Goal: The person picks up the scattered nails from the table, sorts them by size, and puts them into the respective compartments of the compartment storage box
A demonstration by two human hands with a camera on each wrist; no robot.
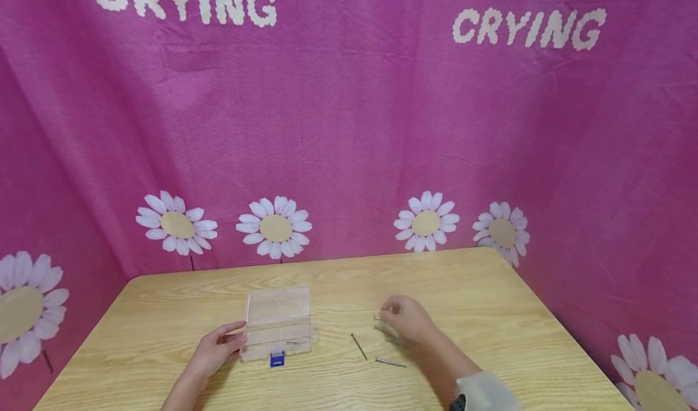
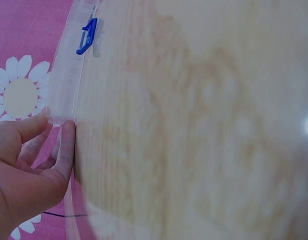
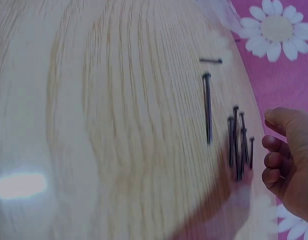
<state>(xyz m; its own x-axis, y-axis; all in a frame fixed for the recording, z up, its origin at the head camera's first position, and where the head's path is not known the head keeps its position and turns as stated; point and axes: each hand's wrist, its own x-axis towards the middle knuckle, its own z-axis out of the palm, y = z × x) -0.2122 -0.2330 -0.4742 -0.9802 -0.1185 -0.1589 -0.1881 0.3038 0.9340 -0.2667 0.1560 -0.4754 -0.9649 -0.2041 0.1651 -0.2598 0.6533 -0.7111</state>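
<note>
A clear plastic box with a blue latch on its front stands left of centre on the table. One nail shows inside it. My left hand holds the box by its left side, thumb and fingers at the corner in the left wrist view. My right hand hovers over a small cluster of nails, its fingers loosely bent; I see nothing held between them. Nearer to me lie two separate nails, one slanted nail and one sideways nail.
Beneath everything is a light wood-grain table. A pink curtain with white daisies and lettering hangs along its back and sides. A dark wristband shows below the right sleeve.
</note>
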